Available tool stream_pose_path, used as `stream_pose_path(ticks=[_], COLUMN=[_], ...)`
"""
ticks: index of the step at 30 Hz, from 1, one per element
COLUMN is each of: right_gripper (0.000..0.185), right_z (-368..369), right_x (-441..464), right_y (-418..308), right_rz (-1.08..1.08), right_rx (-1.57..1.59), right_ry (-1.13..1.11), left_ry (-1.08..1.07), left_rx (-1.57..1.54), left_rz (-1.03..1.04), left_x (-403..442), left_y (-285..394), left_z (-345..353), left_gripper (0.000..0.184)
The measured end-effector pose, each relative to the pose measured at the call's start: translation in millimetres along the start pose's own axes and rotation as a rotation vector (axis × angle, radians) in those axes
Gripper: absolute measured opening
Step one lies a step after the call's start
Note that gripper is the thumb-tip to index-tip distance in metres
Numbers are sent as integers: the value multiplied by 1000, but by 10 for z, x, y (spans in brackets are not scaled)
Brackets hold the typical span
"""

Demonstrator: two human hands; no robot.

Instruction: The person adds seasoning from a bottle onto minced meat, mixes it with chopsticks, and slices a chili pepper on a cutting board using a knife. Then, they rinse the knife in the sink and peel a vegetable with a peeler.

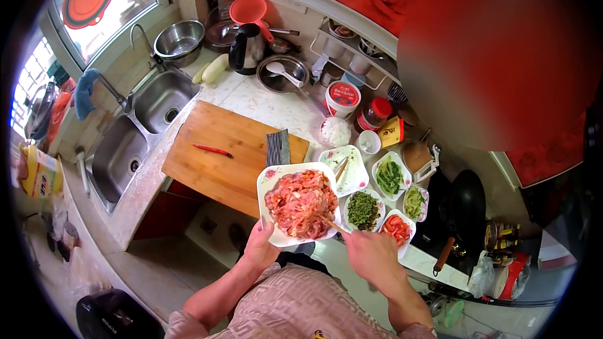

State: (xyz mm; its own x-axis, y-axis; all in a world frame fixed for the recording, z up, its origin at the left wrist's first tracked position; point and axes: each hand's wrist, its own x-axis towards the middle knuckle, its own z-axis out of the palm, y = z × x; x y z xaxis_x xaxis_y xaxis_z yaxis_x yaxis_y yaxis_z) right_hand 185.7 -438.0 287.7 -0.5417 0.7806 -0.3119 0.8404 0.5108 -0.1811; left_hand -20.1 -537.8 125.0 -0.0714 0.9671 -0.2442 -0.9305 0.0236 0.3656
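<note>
My left hand [260, 246] is closed on the lower left corner of a white square bowl [269, 182], its thumb over the rim. Sliced raw meat [301, 204] with reddish seasoning fills the bowl. My right hand [374, 252] grips wooden chopsticks [334, 224], whose tips go into the meat. Under and behind the bowl lies a wooden cutting board [217, 129] with a red chili [212, 150] and a cleaver [277, 149]. Beside my right hand are dishes of chopped green pieces [362, 211] and red slices [396, 230].
A double sink [164, 99] is at the left. Behind the board stand a kettle [247, 50] and a steel bowl [294, 63]. Jars, a rice bowl [335, 132] and dishes of green vegetables [389, 177] line the right counter. A black wok [466, 204] is farther right.
</note>
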Motion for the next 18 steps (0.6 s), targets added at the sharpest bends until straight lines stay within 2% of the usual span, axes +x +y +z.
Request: stream_pose_path(ticks=[2, 5, 9, 11, 12, 18], right_gripper=[43, 45, 42, 42, 41, 36], right_z=[46, 203, 443, 620, 626, 447], right_x=[103, 222, 339, 341, 305, 145], right_y=[-15, -1, 16, 68, 84, 110], right_rz=[-20, -103, -116, -129, -112, -28], right_rx=[8, 30, 154, 272, 327, 558], right_ry=[-87, -87, 3, 91, 103, 112], left_ry=[7, 38, 47, 32, 25, 11], left_rx=[12, 38, 103, 153, 180, 120], left_rz=[-4, -11, -20, -35, -40, -64], left_x=[-6, -45, -41, -33, -22, 13], left_y=[-33, -94, -81, -20, 6, 39], left_z=[-6, -64, -114, -120, -114, -73], left_gripper=[64, 63, 62, 72, 77, 77])
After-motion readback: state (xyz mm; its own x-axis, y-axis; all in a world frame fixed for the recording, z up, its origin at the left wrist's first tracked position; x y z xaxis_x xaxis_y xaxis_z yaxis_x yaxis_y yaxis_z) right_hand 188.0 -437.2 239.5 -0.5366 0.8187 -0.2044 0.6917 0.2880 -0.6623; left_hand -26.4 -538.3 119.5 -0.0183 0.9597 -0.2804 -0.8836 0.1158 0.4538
